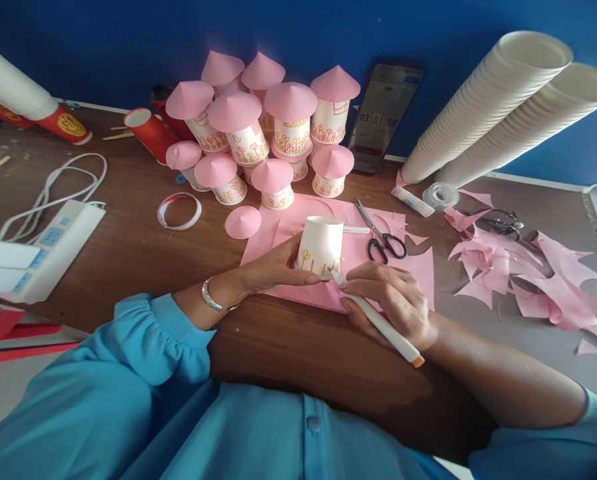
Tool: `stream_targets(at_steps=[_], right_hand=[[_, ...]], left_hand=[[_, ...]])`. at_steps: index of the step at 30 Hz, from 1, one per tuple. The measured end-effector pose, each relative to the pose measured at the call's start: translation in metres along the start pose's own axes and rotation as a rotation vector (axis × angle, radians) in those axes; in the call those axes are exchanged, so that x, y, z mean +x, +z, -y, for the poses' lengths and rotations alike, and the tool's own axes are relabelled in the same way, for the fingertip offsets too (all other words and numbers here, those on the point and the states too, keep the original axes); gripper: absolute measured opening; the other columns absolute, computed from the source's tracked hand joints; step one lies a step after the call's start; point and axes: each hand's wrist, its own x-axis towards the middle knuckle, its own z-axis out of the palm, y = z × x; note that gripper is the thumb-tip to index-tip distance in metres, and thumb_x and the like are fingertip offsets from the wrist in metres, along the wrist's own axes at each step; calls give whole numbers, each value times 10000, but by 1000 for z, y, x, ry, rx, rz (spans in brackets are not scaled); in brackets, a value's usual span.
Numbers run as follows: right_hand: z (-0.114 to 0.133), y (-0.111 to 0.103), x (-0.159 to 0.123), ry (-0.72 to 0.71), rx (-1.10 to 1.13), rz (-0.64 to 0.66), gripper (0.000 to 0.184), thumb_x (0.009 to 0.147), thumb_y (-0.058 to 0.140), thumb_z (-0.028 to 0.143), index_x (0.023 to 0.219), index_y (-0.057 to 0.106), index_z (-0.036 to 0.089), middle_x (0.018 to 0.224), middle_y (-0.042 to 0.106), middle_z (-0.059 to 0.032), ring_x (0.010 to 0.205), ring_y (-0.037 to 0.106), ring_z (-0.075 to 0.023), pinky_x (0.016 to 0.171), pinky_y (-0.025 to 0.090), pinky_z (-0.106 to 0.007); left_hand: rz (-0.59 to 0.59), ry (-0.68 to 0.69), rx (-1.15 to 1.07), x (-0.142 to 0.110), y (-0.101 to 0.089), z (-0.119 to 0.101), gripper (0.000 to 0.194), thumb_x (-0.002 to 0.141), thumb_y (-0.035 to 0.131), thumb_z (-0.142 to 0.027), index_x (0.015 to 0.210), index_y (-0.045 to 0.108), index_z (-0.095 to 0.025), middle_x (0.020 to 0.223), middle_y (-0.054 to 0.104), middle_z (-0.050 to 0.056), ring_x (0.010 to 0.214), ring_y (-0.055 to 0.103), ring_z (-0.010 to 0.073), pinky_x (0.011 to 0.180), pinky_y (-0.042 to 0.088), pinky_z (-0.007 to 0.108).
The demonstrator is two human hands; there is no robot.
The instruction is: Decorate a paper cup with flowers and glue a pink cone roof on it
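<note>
My left hand (278, 267) is closed round a white paper cup (321, 237), which is held upside down. Yellow and reddish flower strokes run along the cup's lower part. In my right hand (391, 297) is a white marker pen (386, 328) with an orange end, its tip at the cup's drawn band. Pink paper sheets (303, 297) lie under the cup. Just beyond the cup rests another white marker (357, 230), partly hidden by it. Black-handled scissors (381, 237) lie on the pink paper, their blades partly apart.
Several decorated cups with pink cone roofs (236, 110) stand at the back. A phone (386, 120) leans on the blue wall beside tall paper-cup stacks (488, 107). Pink scraps (498, 260) lie right; a tape roll (179, 211) and power strip (61, 247) lie left.
</note>
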Motion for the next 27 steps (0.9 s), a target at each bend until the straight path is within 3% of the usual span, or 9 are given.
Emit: stream_targets(at_steps=[16,27], right_hand=[[1,3,-1,12,-29,19,218,898,644,86,1084,584,182,792,682,-36,693,699,-163,589,608,-276],[0,2,-1,19,-32,27,264,882,643,86,1119,587,187,810,699,-39,701,713,-176,612,614,-281]], left_hand=[[-23,31,4,0,0,6,567,758,861,-342,1217,559,-199,1084,667,56,1002,635,205,925,499,376],[-26,6,52,0,1,3,571,755,852,-396,1203,557,-199,1092,657,69,1030,623,228,904,497,378]])
